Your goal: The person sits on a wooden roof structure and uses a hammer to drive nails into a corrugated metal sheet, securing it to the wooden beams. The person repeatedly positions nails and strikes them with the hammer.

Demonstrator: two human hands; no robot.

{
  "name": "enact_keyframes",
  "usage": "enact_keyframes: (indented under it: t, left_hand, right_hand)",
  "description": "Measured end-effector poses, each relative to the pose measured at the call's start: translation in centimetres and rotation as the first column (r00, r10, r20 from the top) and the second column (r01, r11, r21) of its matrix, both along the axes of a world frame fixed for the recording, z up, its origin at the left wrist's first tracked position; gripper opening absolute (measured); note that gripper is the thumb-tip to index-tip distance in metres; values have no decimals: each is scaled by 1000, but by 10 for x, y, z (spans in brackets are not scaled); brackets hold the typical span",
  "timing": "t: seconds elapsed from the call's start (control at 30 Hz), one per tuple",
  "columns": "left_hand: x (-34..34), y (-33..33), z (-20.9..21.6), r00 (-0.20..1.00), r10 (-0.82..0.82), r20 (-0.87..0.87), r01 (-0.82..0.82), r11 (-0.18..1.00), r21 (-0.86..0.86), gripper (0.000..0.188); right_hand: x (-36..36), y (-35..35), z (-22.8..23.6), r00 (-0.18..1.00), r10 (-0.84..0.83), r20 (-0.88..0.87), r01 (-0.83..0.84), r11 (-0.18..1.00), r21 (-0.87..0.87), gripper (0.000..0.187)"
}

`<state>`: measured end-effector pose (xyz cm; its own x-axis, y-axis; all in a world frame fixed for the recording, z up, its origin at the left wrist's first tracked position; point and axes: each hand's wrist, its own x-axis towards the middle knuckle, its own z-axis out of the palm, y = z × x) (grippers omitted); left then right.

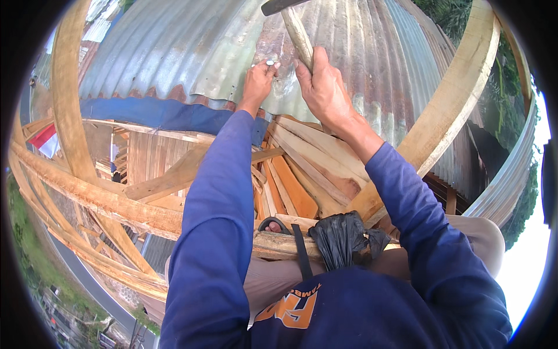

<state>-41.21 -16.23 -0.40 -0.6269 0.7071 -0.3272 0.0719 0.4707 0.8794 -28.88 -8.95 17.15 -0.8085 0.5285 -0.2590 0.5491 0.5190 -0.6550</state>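
Work looks partway, AFAICT: corrugated sheets (192,52) lie overlapped just past the timber beams (444,107), which are bare, but the small pale piece (269,62) (prob. a nail head) sits up at the L hand (257,84), apparently not driven in. Whether other fixings are done, can't tell. L hand is closed to a pinch on that piece, fingertips low over the sheets, contact unclear. R hand (326,87) is wrapped round the wooden handle of the hammer (297,36), its head raised up & approx. beyond both hands.
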Motion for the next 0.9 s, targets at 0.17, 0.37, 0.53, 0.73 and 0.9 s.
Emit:
enact_keyframes:
  t: [0.17,0.37,0.53,0.73,0.9]
  left_hand:
    - [-11,-2,-25,988,39,-146,-29,997,71,46]
    - [0,2,-18,996,-10,-84,16,997,70,43]
    - [8,-5,-21,996,32,-86,-24,996,87,43]
    - [-3,-5,-30,987,37,-159,-26,997,72,43]
    - [1,1,-10,998,-60,24,61,998,-20,40]
  right_hand:
    - [0,3,-25,998,25,63,-23,999,-32,31]
    - [7,3,-37,995,59,78,-60,998,6,30]
    - [0,-9,8,997,-69,37,71,995,-64,28]
    - [-6,-8,8,993,-49,105,63,989,-132,26]
    - [18,3,-40,985,31,170,-23,999,-48,25]
